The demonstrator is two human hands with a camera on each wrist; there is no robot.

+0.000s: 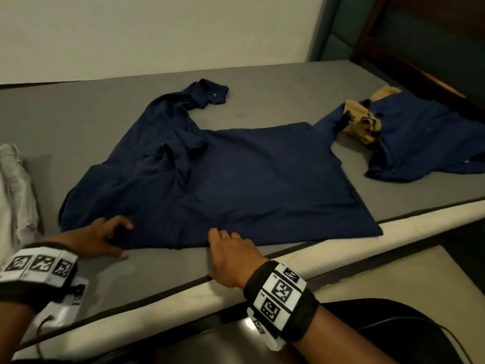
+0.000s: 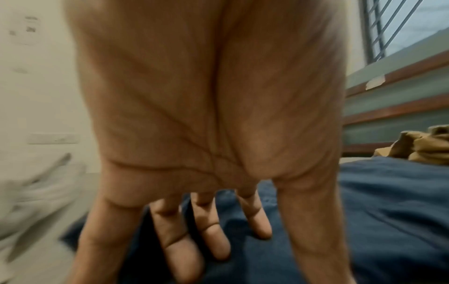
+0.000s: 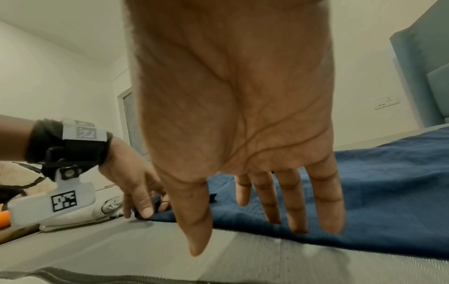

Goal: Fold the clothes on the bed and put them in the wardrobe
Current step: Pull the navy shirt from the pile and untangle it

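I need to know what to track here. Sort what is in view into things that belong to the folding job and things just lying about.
Belongs to the job:
- navy shirt spread on the bed
- second blue garment
- tan cloth lying on it
- pale grey clothes at the left edge
- left hand
- right hand

Just lying about:
- headboard
- wall socket

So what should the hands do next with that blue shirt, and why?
Probably pinch the near hem and fold it away: the blue shirt lies spread on the bed, with the left hand and right hand at that edge.
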